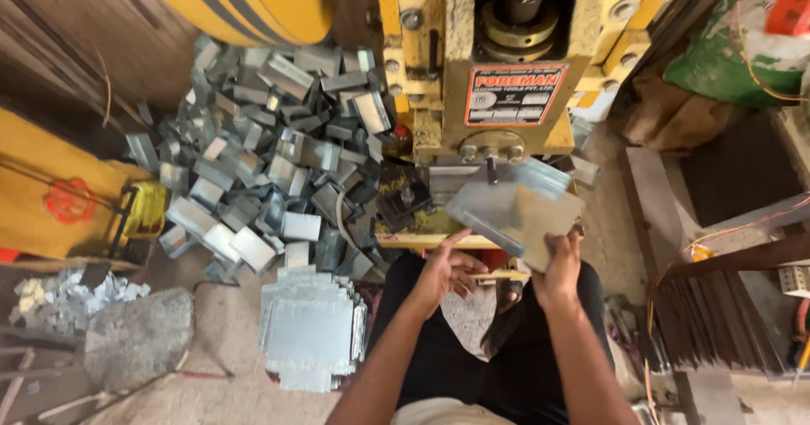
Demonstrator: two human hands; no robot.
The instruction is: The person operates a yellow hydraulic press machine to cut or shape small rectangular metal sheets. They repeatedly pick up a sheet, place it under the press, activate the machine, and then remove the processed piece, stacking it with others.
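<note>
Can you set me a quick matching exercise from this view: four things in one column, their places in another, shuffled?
Things:
1. bent grey sheet-metal blank
2. loose pile of folded grey metal boxes
3. neat stack of flat notched grey metal sheets
4. yellow steel press machine

Places:
A. on the floor, left of the person's knees
B. top centre, straight ahead of the person
C. in the right hand, at the press bed
D. heaped on the floor, left of the press

Pairs: 1-C, 2-D, 3-A, 4-B

The yellow press [506, 62] is cut off by the top edge; the metal sheet [515, 210] is motion-blurred, perhaps two sheets; right hand [558, 266] fingers lie hidden behind it.
</note>
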